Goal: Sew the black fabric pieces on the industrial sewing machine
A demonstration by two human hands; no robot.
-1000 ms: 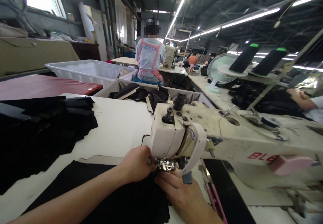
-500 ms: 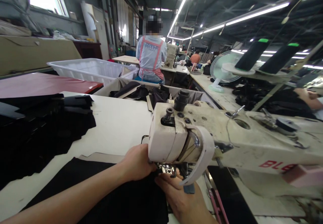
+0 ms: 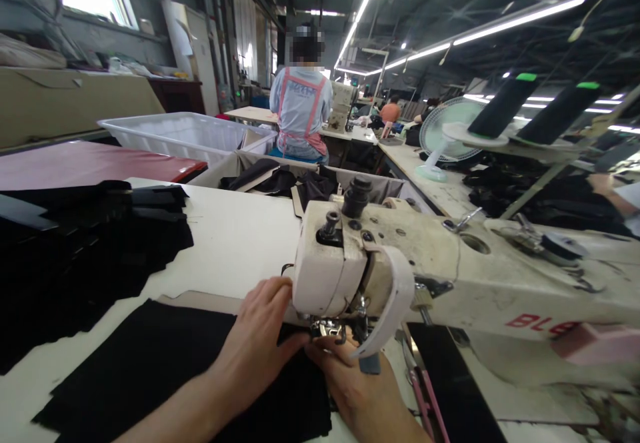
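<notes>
A black fabric piece [image 3: 150,356] lies on the table with its right part at the sewing machine [image 3: 330,263]. My left hand [image 3: 257,340] rests on this fabric, left of the needle area. Its thumb is stretched apart from the fingers, whose tips reach beside the machine head. Close to the presser foot [image 3: 327,328], my right hand [image 3: 357,383] pinches the fabric's edge between thumb and fingers. The two thumbs nearly meet in front of the foot. The machine head hides the needle and part of the right fingers.
Pink-handled scissors [image 3: 425,396] lie right of my right hand. A pile of black fabric pieces [image 3: 90,250] sits at left. Beyond the machine are a bin of dark cloth [image 3: 240,163], a white plastic tub [image 3: 165,130], thread cones [image 3: 503,106], a fan [image 3: 447,130] and a seated co-worker [image 3: 303,106].
My left hand has turned and flattened onto the fabric, its forearm now coming from nearer the bottom middle. My right hand stays by the presser foot. The view has shifted slightly.
</notes>
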